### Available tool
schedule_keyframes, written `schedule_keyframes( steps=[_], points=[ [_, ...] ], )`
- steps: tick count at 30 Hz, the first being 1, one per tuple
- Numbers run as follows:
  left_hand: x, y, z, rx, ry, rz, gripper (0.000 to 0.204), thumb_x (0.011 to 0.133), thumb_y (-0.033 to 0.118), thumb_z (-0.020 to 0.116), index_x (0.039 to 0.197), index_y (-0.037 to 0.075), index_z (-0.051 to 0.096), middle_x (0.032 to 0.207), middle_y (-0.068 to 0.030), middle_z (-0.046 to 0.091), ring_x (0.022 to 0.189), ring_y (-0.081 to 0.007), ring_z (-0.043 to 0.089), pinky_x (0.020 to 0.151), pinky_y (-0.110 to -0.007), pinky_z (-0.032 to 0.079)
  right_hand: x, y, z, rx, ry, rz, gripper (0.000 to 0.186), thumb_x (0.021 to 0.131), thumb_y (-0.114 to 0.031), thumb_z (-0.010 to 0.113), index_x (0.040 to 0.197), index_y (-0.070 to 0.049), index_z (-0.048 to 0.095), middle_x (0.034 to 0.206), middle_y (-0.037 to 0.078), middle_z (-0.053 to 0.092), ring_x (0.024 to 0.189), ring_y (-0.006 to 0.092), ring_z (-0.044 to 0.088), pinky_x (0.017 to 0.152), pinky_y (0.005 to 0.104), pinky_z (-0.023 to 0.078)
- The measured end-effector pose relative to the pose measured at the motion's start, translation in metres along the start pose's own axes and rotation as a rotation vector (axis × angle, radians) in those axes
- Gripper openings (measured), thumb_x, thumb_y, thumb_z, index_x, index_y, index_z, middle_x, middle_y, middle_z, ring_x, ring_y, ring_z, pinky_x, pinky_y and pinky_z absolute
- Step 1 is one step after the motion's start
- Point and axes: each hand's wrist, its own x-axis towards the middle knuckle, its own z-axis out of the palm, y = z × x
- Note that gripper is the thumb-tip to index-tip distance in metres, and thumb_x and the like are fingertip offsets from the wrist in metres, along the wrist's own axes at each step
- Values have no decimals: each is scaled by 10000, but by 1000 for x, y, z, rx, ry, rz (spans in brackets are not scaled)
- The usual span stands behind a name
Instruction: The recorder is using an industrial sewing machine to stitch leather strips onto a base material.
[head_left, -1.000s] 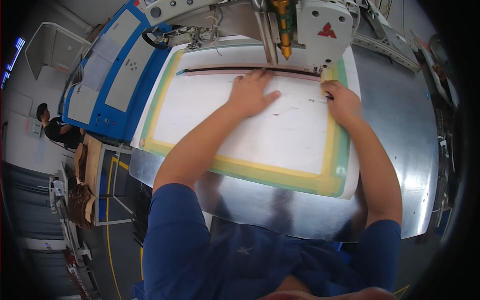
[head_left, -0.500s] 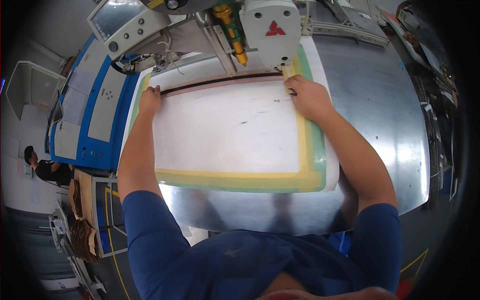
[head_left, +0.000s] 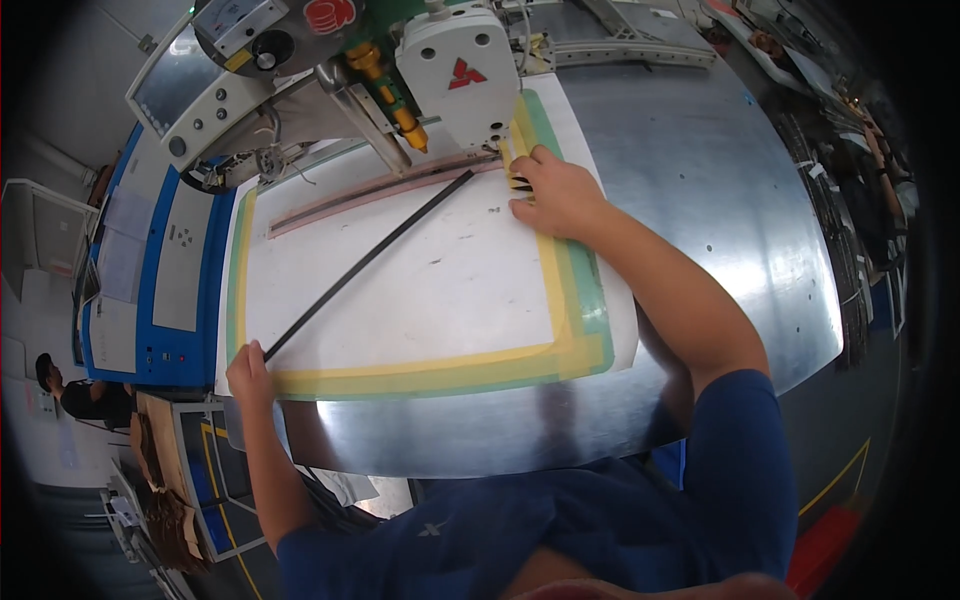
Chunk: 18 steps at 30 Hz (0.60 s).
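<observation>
My left hand (head_left: 250, 372) pinches the lower left end of a long thin black strip (head_left: 372, 259). The strip runs slantwise over a white board (head_left: 420, 300) edged with yellow and green tape, and its far end lies by a pink-bordered slot (head_left: 350, 195). At the slot's right end, my right hand (head_left: 558, 195) rests over the taped edge, thumb and fingers parted around small dark marks. No grip on the strip shows there. Just beyond the slot hangs a white machine head (head_left: 458, 75) with a gold-coloured nozzle (head_left: 405, 125) beside it.
The board lies on a shiny metal table (head_left: 720, 220). A control panel with a screen (head_left: 175, 90) overhangs the far left, above a blue and white machine cabinet (head_left: 175, 260). At the left, a person in dark clothes (head_left: 95, 400) is near a cart (head_left: 185, 440).
My left hand has come down toward me with the black strip's left end, swinging the strip out of the slot. My right hand stays near the slot's right end, its fingers spread wider.
</observation>
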Motion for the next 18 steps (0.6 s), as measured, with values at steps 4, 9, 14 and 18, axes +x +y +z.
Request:
schedule_keyframes(
  steps=[4,9,14,18],
  points=[
    [-45,-20,-15,8,-87,-87,395,1062,264,567,855,-56,669,704,-195,621,619,-265,561,622,-417,448,5,7,12,141,-30,-98,356,968,-128,653,1306,-51,574,1233,169,584,1122,386,647,960,462,542],
    [-72,-32,-23,-95,-32,-112,329,1049,210,585,898,-67,679,682,-137,604,633,-168,519,609,-369,430,21,-20,19,23,-26,-200,264,948,-29,623,1211,-14,624,1225,184,599,1115,379,660,945,460,553],
    [-77,-43,-22,-267,28,6,305,1041,190,575,881,-55,658,681,-81,581,656,-141,517,614,-344,428,44,-29,37,-128,74,-281,216,888,14,626,1087,1,711,1167,190,642,1074,369,689,916,448,580],
    [-80,-48,-24,-305,12,20,315,1040,198,568,877,-52,667,713,-83,609,695,-137,539,644,-334,442,54,-33,44,-103,20,-251,247,887,-11,652,1119,-25,737,1184,173,656,1110,356,681,947,453,570]
  ],
)
